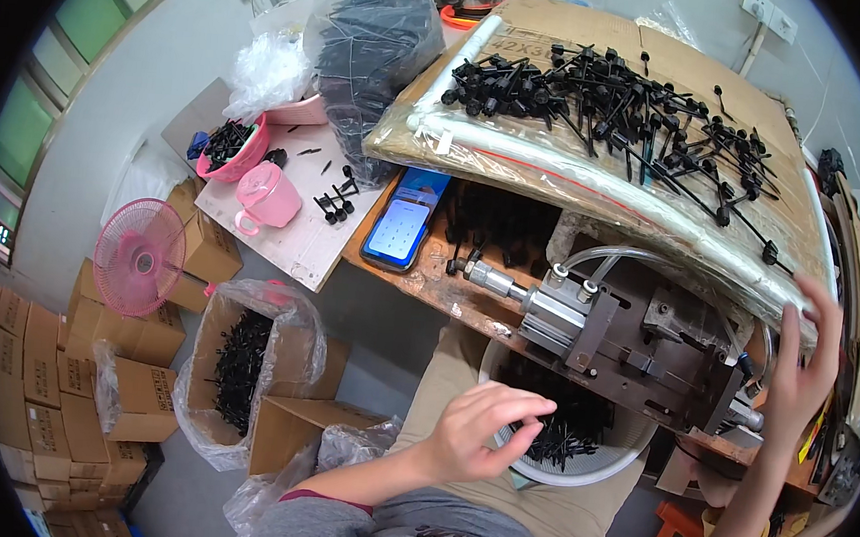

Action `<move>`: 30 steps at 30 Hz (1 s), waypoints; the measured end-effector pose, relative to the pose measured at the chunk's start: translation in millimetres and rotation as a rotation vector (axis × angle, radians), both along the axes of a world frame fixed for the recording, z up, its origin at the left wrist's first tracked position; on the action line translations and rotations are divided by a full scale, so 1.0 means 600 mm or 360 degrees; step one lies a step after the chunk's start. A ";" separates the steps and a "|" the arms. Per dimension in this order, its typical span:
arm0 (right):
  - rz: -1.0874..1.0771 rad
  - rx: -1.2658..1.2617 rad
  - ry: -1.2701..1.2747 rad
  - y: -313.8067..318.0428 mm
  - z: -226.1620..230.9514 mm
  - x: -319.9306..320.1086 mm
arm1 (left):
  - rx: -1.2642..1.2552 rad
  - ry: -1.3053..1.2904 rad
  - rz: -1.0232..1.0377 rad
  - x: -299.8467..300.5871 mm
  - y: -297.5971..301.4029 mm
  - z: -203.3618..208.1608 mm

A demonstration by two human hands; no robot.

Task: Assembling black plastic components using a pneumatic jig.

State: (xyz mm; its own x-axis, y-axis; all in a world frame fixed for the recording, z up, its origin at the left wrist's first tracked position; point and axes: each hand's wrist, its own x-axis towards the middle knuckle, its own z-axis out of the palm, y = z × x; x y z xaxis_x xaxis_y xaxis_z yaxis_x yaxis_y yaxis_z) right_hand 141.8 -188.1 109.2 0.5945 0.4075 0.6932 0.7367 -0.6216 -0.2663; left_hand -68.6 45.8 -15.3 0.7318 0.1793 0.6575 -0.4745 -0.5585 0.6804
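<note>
My left hand (486,430) hovers over a white basket (625,472) on my lap. Its fingers are loosely bent, thumb and forefinger apart, with nothing visible between them. Thin black plastic pieces (568,433) fill the basket. My right hand (812,340) is raised beside the right end of the bench, fingers spread and holding nothing I can see. Between my hands sits a metal bench fixture with an air cylinder (554,317) and clear hoses (611,251). Above it, a cardboard-covered shelf (516,180) carries a heap of black stemmed parts with round knobs (612,97).
A phone (400,229) with a lit screen lies left of the fixture. Further left are a pink cup (268,197), a pink basket (234,150) and a bag of black parts (370,55). A pink fan (139,256), cartons (37,391) and a lined box (243,375) stand below.
</note>
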 end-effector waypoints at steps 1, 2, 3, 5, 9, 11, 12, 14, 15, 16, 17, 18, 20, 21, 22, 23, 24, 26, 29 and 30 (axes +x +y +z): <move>-0.0066 -0.0108 -0.0046 0.002 0.012 0.025 | -0.0010 0.0026 -0.0028 0.001 -0.006 -0.003; -0.0107 -0.0211 -0.0077 0.011 0.012 0.052 | -0.0034 0.0022 -0.0027 -0.001 -0.009 -0.008; -0.0138 -0.0261 0.0007 0.018 0.007 0.075 | -0.0058 0.0018 -0.0025 -0.003 -0.013 -0.012; -0.0235 -0.0379 0.0164 0.025 0.005 0.112 | -0.0109 0.0014 -0.0054 -0.002 -0.020 -0.019; -0.0029 -0.0335 0.0650 0.019 0.002 0.156 | -0.0006 0.0030 -0.0098 0.004 -0.031 -0.020; -0.0033 -0.0318 0.0693 0.023 0.011 0.152 | 0.0150 0.0094 -0.0125 0.001 -0.024 -0.011; -0.0007 -0.0319 0.0686 0.029 0.011 0.151 | 0.0178 0.0095 -0.0112 0.000 -0.021 -0.009; 0.0070 -0.0289 0.0670 0.029 0.003 0.160 | 0.0238 0.0088 -0.0080 0.002 -0.017 -0.005; 0.0048 -0.0312 0.0676 0.027 0.005 0.160 | 0.0222 0.0029 -0.0063 0.005 -0.018 -0.006; 0.0025 -0.0335 0.0681 0.025 0.008 0.158 | 0.0221 0.0001 -0.0082 0.009 -0.020 -0.007; 0.0019 -0.0349 0.0690 0.027 0.009 0.158 | 0.0232 -0.0020 -0.0089 0.011 -0.021 -0.006; 0.0017 -0.0378 0.0672 0.028 0.011 0.158 | 0.0242 -0.0043 -0.0095 0.014 -0.022 -0.005; 0.0016 -0.0435 0.0639 0.027 0.014 0.155 | 0.0258 -0.0033 -0.0141 0.016 -0.028 -0.004; 0.0011 -0.0403 0.0647 0.026 0.014 0.151 | 0.0267 -0.0027 -0.0162 0.015 -0.030 -0.003; 0.0007 -0.0373 0.0654 0.024 0.015 0.145 | 0.0277 -0.0019 -0.0173 0.013 -0.031 -0.002; 0.0007 -0.0344 0.0660 0.024 0.016 0.140 | 0.0285 -0.0010 -0.0179 0.010 -0.033 -0.001; 0.0010 -0.0316 0.0666 0.021 0.018 0.137 | 0.0293 -0.0002 -0.0183 0.009 -0.033 0.001; -0.0013 -0.0288 0.0649 0.012 0.018 0.131 | 0.0313 -0.0008 -0.0194 0.010 -0.031 0.001; -0.0049 -0.0287 0.0630 -0.005 0.012 0.136 | 0.0390 -0.0046 -0.0173 0.016 -0.023 0.005; -0.0062 -0.0291 0.0622 -0.009 0.008 0.139 | 0.0426 -0.0066 -0.0159 0.019 -0.022 0.008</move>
State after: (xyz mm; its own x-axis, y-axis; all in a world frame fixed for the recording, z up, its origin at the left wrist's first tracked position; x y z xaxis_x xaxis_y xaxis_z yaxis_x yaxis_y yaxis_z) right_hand 225.1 -193.8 114.3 0.8154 0.4748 0.3311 0.5772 -0.7099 -0.4035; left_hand -57.1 32.8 -10.4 0.7088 -0.0763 0.7012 -0.5605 -0.6645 0.4943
